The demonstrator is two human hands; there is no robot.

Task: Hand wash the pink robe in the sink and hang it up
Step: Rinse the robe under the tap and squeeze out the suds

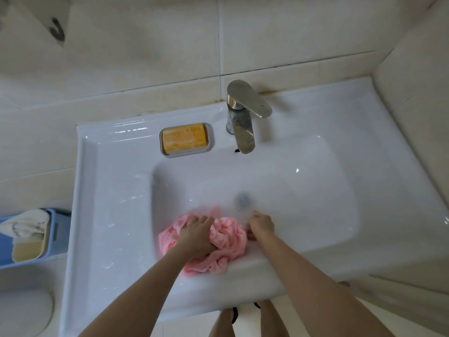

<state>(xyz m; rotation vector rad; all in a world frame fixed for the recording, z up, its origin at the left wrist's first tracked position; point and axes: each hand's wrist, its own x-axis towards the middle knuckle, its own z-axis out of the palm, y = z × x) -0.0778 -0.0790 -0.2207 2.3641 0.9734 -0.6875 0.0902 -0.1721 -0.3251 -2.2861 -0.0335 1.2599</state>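
Note:
The pink robe (226, 242) lies bunched up at the near wall of the white sink (303, 190), partly draped over the front rim. My left hand (194, 233) lies on top of the bundle with its fingers curled into the fabric. My right hand (261, 224) grips the bundle's right edge, fingers bent down into the cloth. The drain (242, 200) sits just beyond the robe. No water runs from the steel faucet (244, 122).
An orange soap bar in a grey dish (185, 139) sits on the sink ledge left of the faucet. A blue basket (31, 235) with a cloth stands left of the sink. A dark hook (57, 29) is on the tiled wall.

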